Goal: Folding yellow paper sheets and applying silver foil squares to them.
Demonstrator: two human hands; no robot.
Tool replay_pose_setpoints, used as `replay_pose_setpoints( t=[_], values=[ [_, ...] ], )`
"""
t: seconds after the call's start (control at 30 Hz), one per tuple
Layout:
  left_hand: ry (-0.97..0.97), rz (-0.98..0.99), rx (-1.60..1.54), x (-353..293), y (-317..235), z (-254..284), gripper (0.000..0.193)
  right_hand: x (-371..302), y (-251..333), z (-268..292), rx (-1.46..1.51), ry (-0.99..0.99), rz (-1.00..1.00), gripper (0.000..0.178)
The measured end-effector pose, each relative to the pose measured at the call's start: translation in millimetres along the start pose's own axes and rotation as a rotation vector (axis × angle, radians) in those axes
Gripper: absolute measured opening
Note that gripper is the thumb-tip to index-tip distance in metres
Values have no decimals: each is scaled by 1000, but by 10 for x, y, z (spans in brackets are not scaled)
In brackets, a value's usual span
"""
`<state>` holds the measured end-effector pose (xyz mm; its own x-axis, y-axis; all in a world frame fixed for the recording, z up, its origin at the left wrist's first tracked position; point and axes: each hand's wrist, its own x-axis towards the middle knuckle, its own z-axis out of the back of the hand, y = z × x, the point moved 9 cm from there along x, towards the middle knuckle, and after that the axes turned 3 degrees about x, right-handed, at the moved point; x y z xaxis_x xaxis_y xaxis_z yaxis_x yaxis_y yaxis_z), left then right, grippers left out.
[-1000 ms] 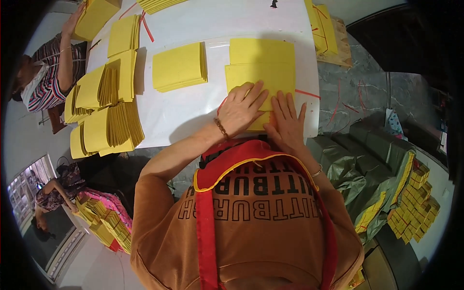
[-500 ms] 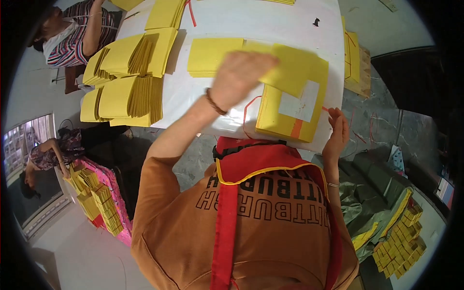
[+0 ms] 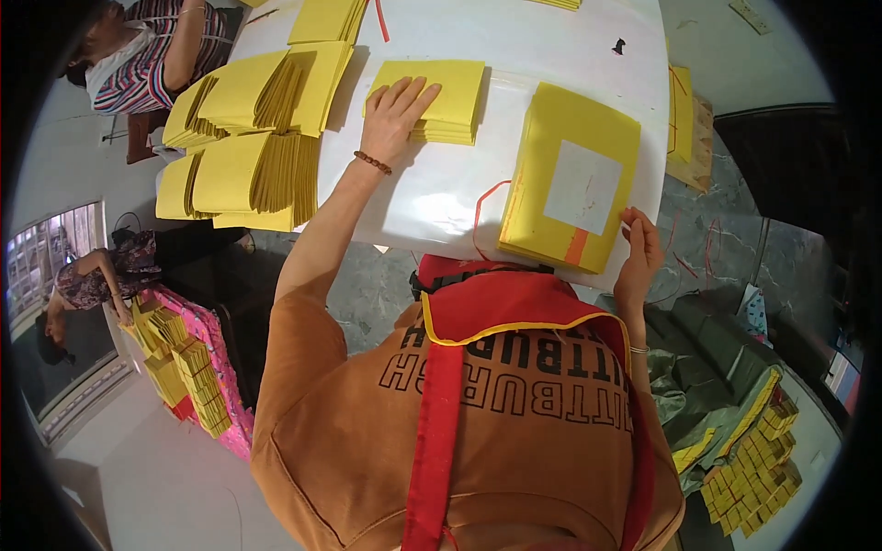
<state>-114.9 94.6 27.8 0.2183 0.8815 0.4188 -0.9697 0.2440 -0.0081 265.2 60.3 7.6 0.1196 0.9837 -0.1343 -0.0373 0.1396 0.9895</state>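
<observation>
My left hand (image 3: 392, 117) lies with fingers spread on a low stack of yellow paper sheets (image 3: 452, 92). To its right stands a thicker yellow stack (image 3: 539, 174), set at a slant by the near edge of the table. A pale rectangular piece (image 3: 583, 186) lies on top of that stack, with an orange strip (image 3: 576, 246) below it. At the stack's right edge is my right hand (image 3: 641, 246), its fingers bent and drawn together; what they pinch, if anything, is too small to make out. A red strap (image 3: 480, 220) comes out on the stack's left side.
Several thick bundles of yellow sheets (image 3: 230, 174) stand at the table's left. A loose red strap (image 3: 382, 20) and a small black object (image 3: 618, 45) lie on the white tabletop (image 3: 551, 41). Another person (image 3: 152, 69) sits beyond the left edge; one more (image 3: 96, 275) bends over a pink-edged container (image 3: 216, 367).
My left hand has moved left from over the thick stack onto the low stack. The yellow sheet that partly covered the pale piece no longer does. My right hand stays at the stack's edge.
</observation>
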Motion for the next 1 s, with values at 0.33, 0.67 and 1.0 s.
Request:
replay_pose_setpoints(
  t=[0.33, 0.67, 1.0],
  values=[
    [260, 113, 66, -330, -29, -568, 64, 2, -106, -5, 10, 35, 16, 24],
    [372, 114, 11, -288, -11, -501, 68, -90, 328, -161, -457, 106, 426, 19],
    [204, -44, -471, -31, -1229, 342, 66, -109, 284, -278, -654, 199, 577, 20]
  ],
)
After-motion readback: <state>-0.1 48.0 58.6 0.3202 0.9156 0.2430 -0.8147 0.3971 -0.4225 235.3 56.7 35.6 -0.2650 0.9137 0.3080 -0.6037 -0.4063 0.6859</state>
